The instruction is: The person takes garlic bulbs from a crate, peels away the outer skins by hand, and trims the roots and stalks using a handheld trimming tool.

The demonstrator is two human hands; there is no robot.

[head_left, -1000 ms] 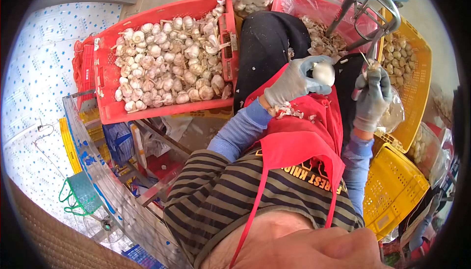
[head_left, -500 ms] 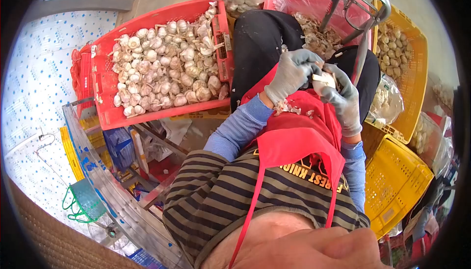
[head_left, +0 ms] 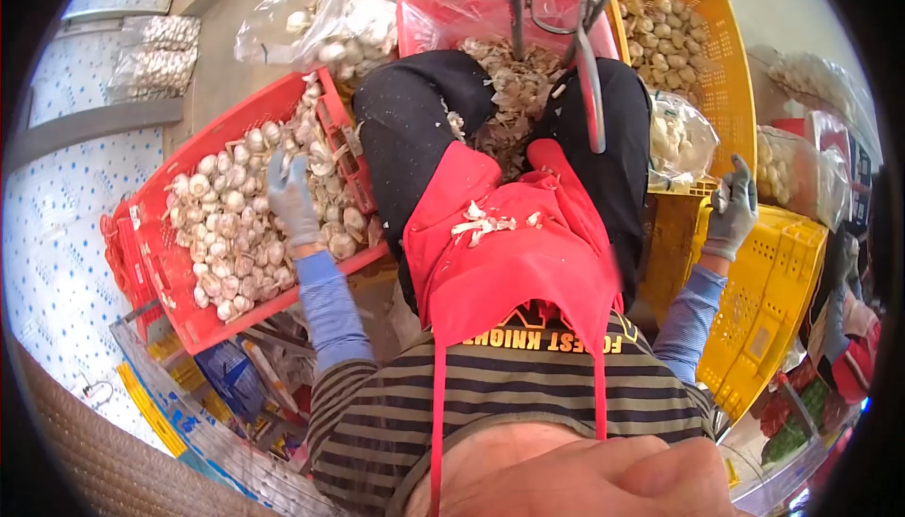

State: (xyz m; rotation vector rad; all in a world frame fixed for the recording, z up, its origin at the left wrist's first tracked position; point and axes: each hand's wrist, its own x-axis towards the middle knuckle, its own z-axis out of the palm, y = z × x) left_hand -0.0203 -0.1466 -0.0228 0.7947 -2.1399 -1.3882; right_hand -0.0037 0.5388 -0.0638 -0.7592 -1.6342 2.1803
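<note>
My left hand (head_left: 294, 201), in a grey glove, reaches over the red crate (head_left: 203, 328) on my left. Its fingers are stretched out among whole garlic bulbs (head_left: 231, 225), and I see none lifted in it. Out to my right, my gloved right hand (head_left: 732, 211) is beside the near corner of a yellow crate (head_left: 731, 65). Its fingers are partly curled around a small pale thing, too hidden to name. Trimmed bits of garlic stem and skin (head_left: 485, 225) lie on the red apron (head_left: 528, 272) across my lap.
Between my knees, a pink-red tub (head_left: 415, 27) holds papery skins (head_left: 514, 74), with a bent metal tube frame (head_left: 589, 83) above. Garlic bulbs (head_left: 665, 41) fill part of the yellow crate. A tilted yellow crate (head_left: 773, 281) stands at right. Bagged garlic (head_left: 353, 32) lies ahead.
My hands have parted from the garlic bulb they worked on over my lap. The left went to the red crate, the right out to the right side. The view has shifted.
</note>
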